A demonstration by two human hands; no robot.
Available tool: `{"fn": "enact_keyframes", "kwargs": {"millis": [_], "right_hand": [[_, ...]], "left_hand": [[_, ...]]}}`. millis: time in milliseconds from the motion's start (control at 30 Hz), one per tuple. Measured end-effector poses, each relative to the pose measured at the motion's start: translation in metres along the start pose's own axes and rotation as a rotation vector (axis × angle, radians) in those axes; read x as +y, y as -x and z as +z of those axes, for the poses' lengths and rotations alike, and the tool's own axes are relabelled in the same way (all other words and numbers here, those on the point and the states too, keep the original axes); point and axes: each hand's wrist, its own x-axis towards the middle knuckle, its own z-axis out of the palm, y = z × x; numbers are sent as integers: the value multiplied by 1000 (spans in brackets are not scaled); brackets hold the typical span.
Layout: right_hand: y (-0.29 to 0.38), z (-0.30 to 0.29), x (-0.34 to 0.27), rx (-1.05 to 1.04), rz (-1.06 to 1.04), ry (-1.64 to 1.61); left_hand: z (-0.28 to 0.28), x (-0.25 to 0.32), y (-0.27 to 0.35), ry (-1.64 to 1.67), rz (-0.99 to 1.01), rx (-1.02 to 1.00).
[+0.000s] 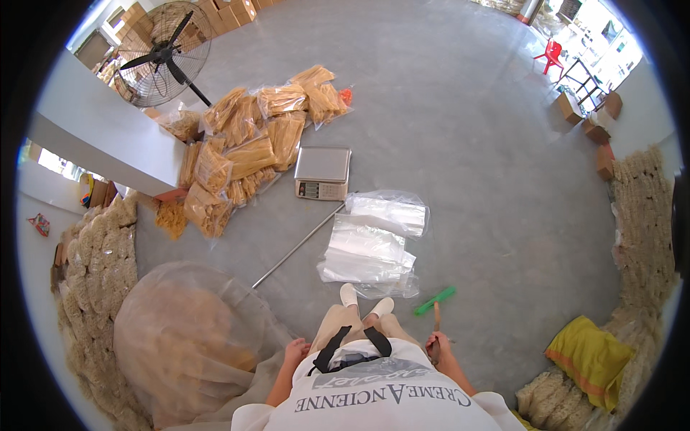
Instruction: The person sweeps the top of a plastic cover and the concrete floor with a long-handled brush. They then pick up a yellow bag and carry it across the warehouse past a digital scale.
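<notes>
My right hand (pixel 439 347) is closed around a thin tool (pixel 435 328) with a brownish end; its kind is hard to make out. Just beyond that end, a bright green object (pixel 435 300) lies on the floor. My left hand (pixel 297 350) hangs beside my left thigh, near a large bulging sack of sheer fabric (pixel 183 345); its fingers are loosely curled and I see nothing in them. In front of my feet lie stacks of clear plastic bags (pixel 366 248). Past them stands a digital scale (pixel 322 164) with a bare metal plate.
Bags of tan dried sticks (pixel 250 156) are heaped at the left by a white pillar (pixel 118 129) and a floor fan (pixel 164 54). A metal pole (pixel 296 247) lies across the floor. Stacked bundles (pixel 641 226) and a yellow woven sack (pixel 590 361) are at the right.
</notes>
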Motion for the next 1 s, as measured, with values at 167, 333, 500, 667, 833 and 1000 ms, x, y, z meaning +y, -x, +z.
{"fn": "enact_keyframes", "kwargs": {"millis": [167, 333, 500, 667, 833, 1000], "right_hand": [[17, 16, -5, 103, -103, 230], [13, 13, -15, 121, -186, 434], [26, 47, -32, 115, -189, 470], [54, 75, -47, 98, -267, 521], [55, 77, -74, 91, -400, 597], [48, 88, -130, 112, -471, 684]], "left_hand": [[5, 31, -20, 38, 28, -47], [18, 71, -32, 28, 97, -92], [26, 101, -30, -16, 83, -84], [13, 101, -42, -79, 4, -56], [10, 110, -53, -44, -8, 32], [43, 119, -42, 6, 48, 56]]}}
